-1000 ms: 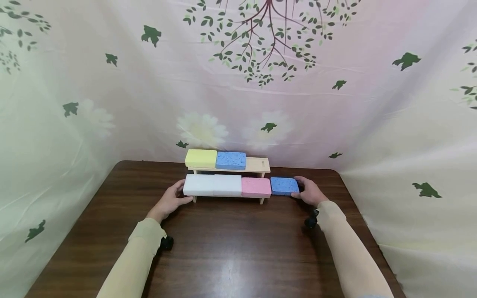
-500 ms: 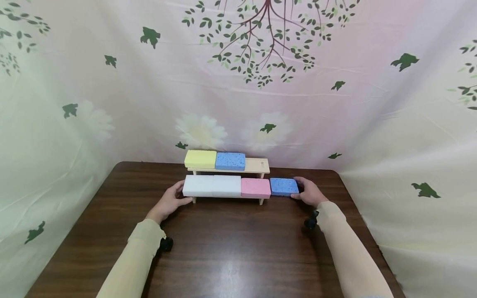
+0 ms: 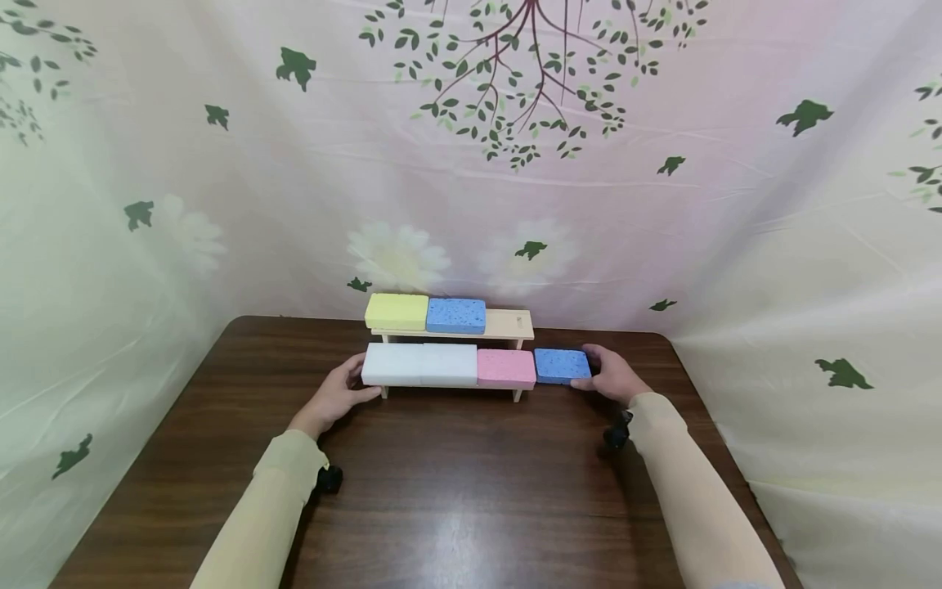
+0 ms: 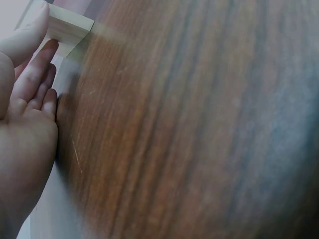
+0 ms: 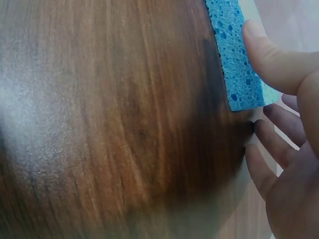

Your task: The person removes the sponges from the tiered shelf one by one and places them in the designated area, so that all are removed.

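Note:
My left hand [image 3: 331, 399] holds the left end of the front low wooden rack [image 3: 517, 396], thumb in front and fingers behind. In the left wrist view its thumb and fingertips straddle the rack's end [image 4: 71, 27]. Two white sponges [image 3: 419, 365] and a pink sponge [image 3: 506, 368] fill that rack's top in a row. At the rack's right end lies a blue sponge [image 3: 562, 366], low over the table. My right hand [image 3: 614, 375] grips its outer end. In the right wrist view the thumb [image 5: 271, 57] presses the blue sponge's side; some fingertips are hidden behind it.
Behind stands a second wooden rack [image 3: 508, 324], bearing a yellow sponge [image 3: 396, 312] and another blue sponge [image 3: 456, 316] on its left part. Both racks stand near the back edge of the dark wooden table [image 3: 456, 483]. A printed cloth [image 3: 471, 196] hangs around its back and sides.

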Action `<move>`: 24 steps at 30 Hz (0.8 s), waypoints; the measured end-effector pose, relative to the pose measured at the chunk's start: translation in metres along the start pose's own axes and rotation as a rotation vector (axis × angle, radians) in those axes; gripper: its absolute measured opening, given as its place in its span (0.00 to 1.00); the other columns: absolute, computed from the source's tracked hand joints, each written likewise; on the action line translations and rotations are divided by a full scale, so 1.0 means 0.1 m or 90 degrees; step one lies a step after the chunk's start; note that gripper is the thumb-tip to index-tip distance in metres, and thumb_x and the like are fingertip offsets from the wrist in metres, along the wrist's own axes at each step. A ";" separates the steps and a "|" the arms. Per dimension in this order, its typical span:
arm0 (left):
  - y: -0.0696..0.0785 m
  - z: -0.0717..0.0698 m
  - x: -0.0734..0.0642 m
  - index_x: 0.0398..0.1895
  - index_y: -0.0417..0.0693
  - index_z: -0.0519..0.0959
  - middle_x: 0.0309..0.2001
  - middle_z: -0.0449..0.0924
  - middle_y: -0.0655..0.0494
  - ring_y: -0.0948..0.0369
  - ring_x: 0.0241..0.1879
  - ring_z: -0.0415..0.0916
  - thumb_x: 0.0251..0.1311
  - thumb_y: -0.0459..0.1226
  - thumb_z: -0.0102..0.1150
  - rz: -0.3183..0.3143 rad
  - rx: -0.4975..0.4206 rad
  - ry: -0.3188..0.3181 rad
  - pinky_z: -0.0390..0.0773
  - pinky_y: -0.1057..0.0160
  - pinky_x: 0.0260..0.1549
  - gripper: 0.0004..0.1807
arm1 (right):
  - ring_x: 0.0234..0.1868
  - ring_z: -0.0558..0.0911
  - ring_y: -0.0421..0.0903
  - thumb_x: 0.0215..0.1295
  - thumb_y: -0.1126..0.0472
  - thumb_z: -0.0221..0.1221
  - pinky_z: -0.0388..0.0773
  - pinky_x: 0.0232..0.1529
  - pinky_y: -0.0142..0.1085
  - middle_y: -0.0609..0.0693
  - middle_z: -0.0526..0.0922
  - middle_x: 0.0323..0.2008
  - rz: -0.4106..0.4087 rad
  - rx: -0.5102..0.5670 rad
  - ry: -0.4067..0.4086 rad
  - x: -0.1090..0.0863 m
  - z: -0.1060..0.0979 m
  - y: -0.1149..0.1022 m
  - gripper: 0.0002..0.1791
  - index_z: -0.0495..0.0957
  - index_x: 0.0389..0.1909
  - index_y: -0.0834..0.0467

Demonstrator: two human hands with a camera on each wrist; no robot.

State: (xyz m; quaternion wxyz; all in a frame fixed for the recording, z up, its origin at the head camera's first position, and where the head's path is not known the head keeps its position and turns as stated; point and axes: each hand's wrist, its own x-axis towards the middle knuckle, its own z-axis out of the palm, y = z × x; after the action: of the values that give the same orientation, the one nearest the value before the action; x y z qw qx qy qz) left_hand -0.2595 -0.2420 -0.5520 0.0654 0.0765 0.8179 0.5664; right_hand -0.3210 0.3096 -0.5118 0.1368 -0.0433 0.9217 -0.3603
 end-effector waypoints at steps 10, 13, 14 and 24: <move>0.01 0.01 0.01 0.82 0.43 0.59 0.73 0.71 0.37 0.40 0.75 0.63 0.65 0.33 0.72 0.000 -0.006 -0.006 0.55 0.35 0.76 0.45 | 0.75 0.65 0.68 0.62 0.49 0.76 0.61 0.75 0.63 0.69 0.61 0.78 -0.016 -0.001 0.014 -0.04 -0.04 -0.09 0.56 0.55 0.81 0.66; 0.01 0.02 0.01 0.81 0.43 0.59 0.73 0.71 0.38 0.41 0.75 0.64 0.66 0.33 0.72 -0.004 -0.010 -0.004 0.56 0.36 0.75 0.44 | 0.76 0.64 0.68 0.62 0.50 0.76 0.62 0.74 0.63 0.69 0.61 0.78 -0.029 -0.008 0.020 -0.03 -0.06 -0.13 0.56 0.55 0.80 0.67; 0.01 0.02 0.01 0.82 0.43 0.59 0.73 0.71 0.38 0.40 0.75 0.64 0.66 0.33 0.71 -0.003 -0.008 -0.005 0.56 0.36 0.75 0.44 | 0.76 0.65 0.68 0.62 0.50 0.76 0.62 0.74 0.63 0.69 0.61 0.78 -0.032 -0.007 0.022 -0.03 -0.07 -0.15 0.55 0.55 0.80 0.67; 0.00 -0.01 0.01 0.82 0.44 0.58 0.73 0.71 0.37 0.40 0.75 0.63 0.67 0.34 0.71 -0.008 -0.004 -0.009 0.56 0.35 0.75 0.45 | 0.76 0.65 0.67 0.64 0.48 0.74 0.65 0.72 0.63 0.66 0.63 0.78 -0.078 -0.015 0.052 -0.04 -0.09 -0.37 0.53 0.56 0.81 0.64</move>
State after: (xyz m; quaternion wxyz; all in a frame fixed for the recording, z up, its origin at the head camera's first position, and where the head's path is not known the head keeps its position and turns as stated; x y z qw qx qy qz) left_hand -0.2605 -0.2428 -0.5520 0.0749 0.0751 0.8163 0.5678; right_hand -0.3204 0.2894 -0.4794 0.0766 -0.0863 0.9265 -0.3582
